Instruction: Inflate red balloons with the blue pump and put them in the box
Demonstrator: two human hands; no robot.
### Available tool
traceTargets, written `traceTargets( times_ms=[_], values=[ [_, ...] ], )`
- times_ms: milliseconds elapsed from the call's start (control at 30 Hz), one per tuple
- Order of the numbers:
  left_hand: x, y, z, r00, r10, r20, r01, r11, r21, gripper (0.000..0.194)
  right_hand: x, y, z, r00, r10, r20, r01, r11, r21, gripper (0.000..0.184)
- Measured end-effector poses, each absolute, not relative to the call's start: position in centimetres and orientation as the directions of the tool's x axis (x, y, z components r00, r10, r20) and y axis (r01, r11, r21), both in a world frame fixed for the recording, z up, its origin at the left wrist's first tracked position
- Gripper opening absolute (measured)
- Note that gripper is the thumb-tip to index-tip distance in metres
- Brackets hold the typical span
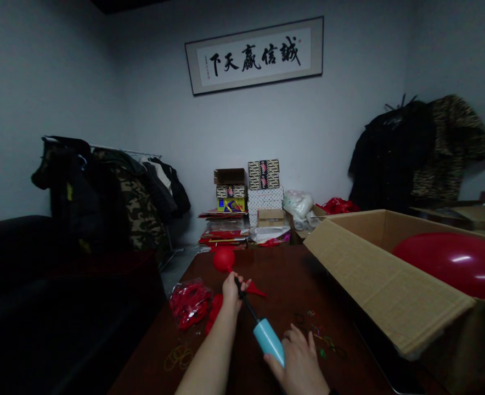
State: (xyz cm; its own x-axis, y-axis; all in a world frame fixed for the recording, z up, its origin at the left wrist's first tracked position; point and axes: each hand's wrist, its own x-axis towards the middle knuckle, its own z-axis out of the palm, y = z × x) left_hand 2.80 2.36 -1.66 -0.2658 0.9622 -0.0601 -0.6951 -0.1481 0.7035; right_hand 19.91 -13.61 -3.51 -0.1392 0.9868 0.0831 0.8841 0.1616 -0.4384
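My left hand [231, 289] is closed around the black nozzle end of a hand pump, pinching the neck of a small red balloon [224, 258] that is partly inflated just beyond it. My right hand [298, 359] grips the light blue pump barrel [269, 339], with the black rod running between both hands. A flat red balloon [257, 289] lies just right of my left hand on the dark wooden table [283, 274].
A clear bag of red balloons [189, 303] lies left. Rubber bands [178, 356] and coloured bands [319, 332] are scattered. An open cardboard box [382, 285] at right holds a large red balloon [456, 263]. Stacked boxes [251, 192] and hanging coats [114, 192] stand behind.
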Motion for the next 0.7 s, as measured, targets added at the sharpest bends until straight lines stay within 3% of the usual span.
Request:
traceTargets(
  times_ms=[233, 700],
  values=[
    [0.3, 2.7, -1.1, -0.31, 0.949, -0.054, -0.688, -0.185, 0.702, 0.019, 21.4, -14.9, -4.9, -0.214, 0.977, 0.01, 0.854, 0.192, -0.484, 0.051],
    [2.4, 1.1, -1.8, -0.255, 0.967, -0.016, -0.696, -0.171, 0.698, 0.016, 21.9, -14.7, -4.5, -0.264, 0.964, -0.024, 0.797, 0.204, -0.568, 0.056]
  ],
)
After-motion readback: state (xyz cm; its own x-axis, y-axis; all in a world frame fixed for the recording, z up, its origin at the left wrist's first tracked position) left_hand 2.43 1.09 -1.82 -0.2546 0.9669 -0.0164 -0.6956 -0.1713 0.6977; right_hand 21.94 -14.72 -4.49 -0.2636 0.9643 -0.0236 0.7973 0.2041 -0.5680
